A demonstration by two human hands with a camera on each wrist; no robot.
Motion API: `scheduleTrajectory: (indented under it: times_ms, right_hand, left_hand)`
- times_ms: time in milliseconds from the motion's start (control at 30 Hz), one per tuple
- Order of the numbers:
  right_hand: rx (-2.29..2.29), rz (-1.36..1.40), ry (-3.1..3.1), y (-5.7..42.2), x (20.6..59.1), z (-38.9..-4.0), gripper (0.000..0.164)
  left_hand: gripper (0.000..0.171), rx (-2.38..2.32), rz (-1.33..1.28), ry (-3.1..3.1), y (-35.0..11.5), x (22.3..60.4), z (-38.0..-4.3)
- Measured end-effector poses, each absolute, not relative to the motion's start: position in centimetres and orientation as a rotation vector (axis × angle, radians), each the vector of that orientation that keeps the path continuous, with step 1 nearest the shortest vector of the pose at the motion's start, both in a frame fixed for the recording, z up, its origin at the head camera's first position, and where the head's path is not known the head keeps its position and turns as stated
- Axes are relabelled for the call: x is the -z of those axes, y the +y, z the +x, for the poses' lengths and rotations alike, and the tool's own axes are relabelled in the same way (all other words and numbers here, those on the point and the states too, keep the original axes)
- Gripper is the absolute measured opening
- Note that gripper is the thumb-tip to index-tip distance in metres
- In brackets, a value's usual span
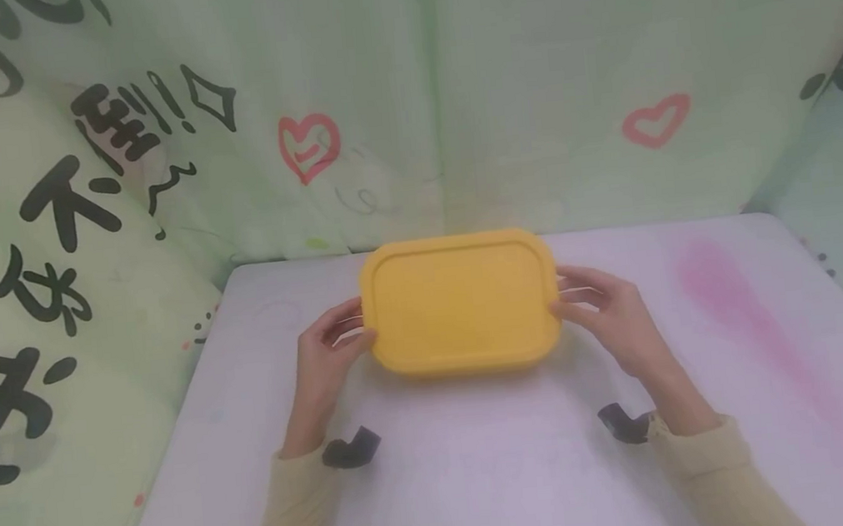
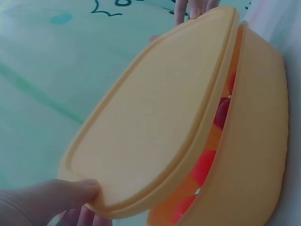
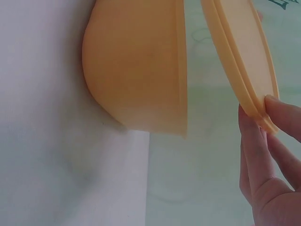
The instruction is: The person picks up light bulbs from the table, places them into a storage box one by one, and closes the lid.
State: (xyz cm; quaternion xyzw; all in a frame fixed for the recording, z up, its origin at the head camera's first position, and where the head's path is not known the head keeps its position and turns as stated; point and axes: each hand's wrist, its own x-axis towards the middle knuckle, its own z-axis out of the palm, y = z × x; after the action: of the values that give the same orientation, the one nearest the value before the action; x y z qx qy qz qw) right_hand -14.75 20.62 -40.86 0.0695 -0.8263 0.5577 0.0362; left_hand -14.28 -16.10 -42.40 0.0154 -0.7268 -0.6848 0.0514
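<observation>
A rounded rectangular yellow lid (image 1: 461, 301) is held between two hands above a matching yellow box (image 2: 261, 127). My left hand (image 1: 327, 363) pinches the lid's left end, thumb on top and fingers underneath. At the opposite end, my right hand (image 1: 618, 321) pinches the rim the same way. The right wrist view shows the lid tilted, with a gap between it and the box wall. Through the opening in the left wrist view, several shiny red rounded things (image 2: 204, 167) show inside the box. From the head view, the lid covers the box almost fully.
The box stands near the back edge of a whitish table (image 1: 476, 459) with a pink smear on its right. Behind hangs a pale green curtain (image 1: 524, 62) with hearts and black writing. Dark wrist-worn pieces (image 1: 352, 449) jut inward by both sleeves.
</observation>
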Motion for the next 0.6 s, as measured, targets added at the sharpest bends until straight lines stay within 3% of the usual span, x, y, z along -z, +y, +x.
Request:
scheduleTrajectory:
  times_ms: [600]
  right_hand:
    - [-1.565, 0.210, -2.602, 20.7, 42.0, -15.7, 0.052]
  left_hand:
    - [0.043, 2.067, 0.126, -2.314, -15.8, 43.4, -15.2]
